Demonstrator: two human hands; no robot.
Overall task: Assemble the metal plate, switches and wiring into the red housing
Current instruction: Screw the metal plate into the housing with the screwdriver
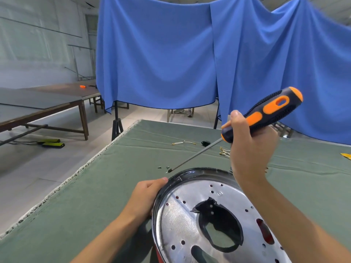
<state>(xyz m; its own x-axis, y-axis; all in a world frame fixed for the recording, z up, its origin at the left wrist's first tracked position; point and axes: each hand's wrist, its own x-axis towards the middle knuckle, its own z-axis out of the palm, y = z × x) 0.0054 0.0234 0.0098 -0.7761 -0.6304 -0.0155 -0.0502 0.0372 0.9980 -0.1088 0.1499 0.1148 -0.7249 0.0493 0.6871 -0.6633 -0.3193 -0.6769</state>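
Observation:
A round perforated metal plate (182, 215) with a large dark cut-out sits inside the housing, whose dark rim (190, 172) and a sliver of red wall (158, 257) show at the bottom. My left hand (146, 196) grips the rim's left edge. My right hand (250, 149) is raised above the housing and holds a black-and-orange screwdriver (266, 114). Its long shaft slants down to the left, and its tip (169, 170) touches a small screw on the cloth just beyond the rim. Two more small screws (163, 167) lie beside the tip.
The green cloth-covered table (95, 196) ends in a frayed left edge. A wire with gold terminals (183, 143), a small black switch (205, 143), more terminals (224, 151) and a yellow item (346, 155) lie further back. A blue curtain (190, 54) hangs behind.

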